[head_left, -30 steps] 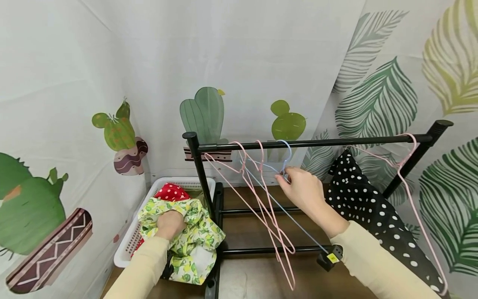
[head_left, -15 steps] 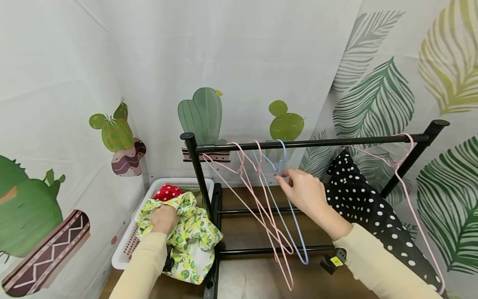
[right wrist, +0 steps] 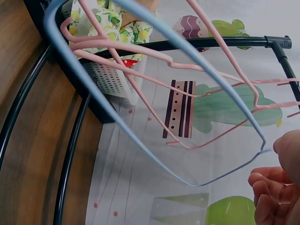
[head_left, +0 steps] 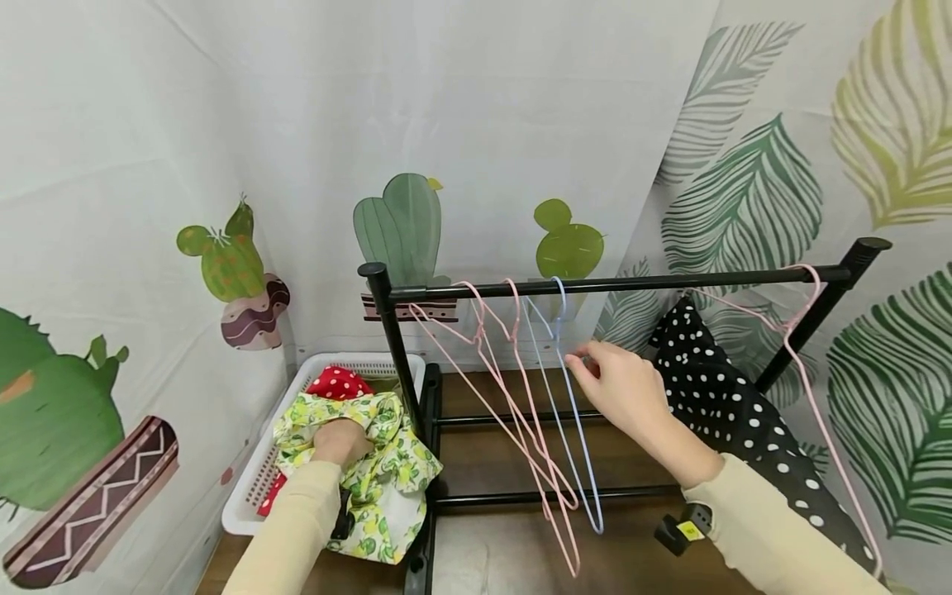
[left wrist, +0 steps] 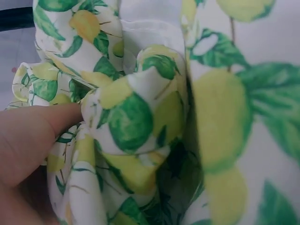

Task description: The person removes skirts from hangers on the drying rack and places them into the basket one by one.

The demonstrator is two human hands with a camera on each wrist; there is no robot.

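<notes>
A crumpled lemon-print garment [head_left: 372, 475] lies partly over the white basket [head_left: 236, 514], and my left hand [head_left: 340, 442] grips it. Up close in the left wrist view, the thumb presses into the folded cloth [left wrist: 131, 122]. From the black rail [head_left: 669, 283] hangs a blue clothes hanger [head_left: 581, 438], turned nearly edge-on. Beside its neck is my right hand [head_left: 628, 392], fingers loosely curled with nothing between them. The right wrist view puts the thumb [right wrist: 288, 145] very near the hanger's neck; whether they touch I cannot tell.
Two pink hangers [head_left: 516, 302] hang left of the blue one. A black polka-dot garment [head_left: 736, 430] and another pink hanger [head_left: 807, 373] are at the rail's right end. Red dotted cloth [head_left: 339, 383] lies in the basket. Lower rack bars [head_left: 513, 500] cross beneath.
My right hand has let go of the blue hanger and moved slightly right and down. The hanger has swung round, its lower end now further left. My left hand stays on the lemon-print garment.
</notes>
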